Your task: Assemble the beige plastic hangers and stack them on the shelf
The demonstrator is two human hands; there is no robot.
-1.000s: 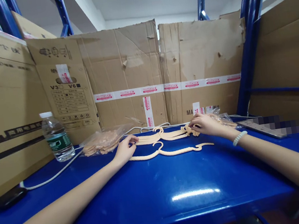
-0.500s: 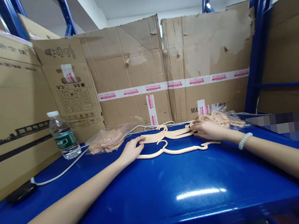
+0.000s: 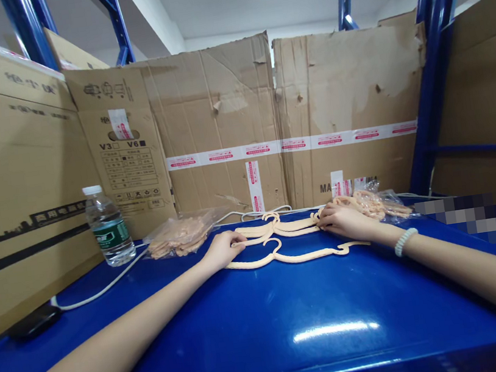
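Note:
A beige clothes hanger (image 3: 258, 242) spans the gap between my two hands, just in front of a small stack of like hangers (image 3: 252, 231). My left hand (image 3: 224, 250) pinches its left end between thumb and fingers. At the opposite end, the fingers of my right hand (image 3: 344, 222) close around the hanger's tip and partly hide it. Nearer to me, a single hanger (image 3: 306, 256) lies flat on the blue tabletop (image 3: 259, 332), hook pointing away. Its left end sits close to my left wrist.
A clear bag of beige pieces (image 3: 181, 233) lies at left, another plastic bag (image 3: 372, 200) behind my right hand. A water bottle (image 3: 111, 236), a white cable (image 3: 101, 291) and a black device (image 3: 35, 322) are on the left. Cardboard (image 3: 220, 116) walls the back.
My left fingers have closed on the left end of one hanger, which has come slightly toward me, apart from the stack. The right hand stays at the right ends. The view has shifted slightly.

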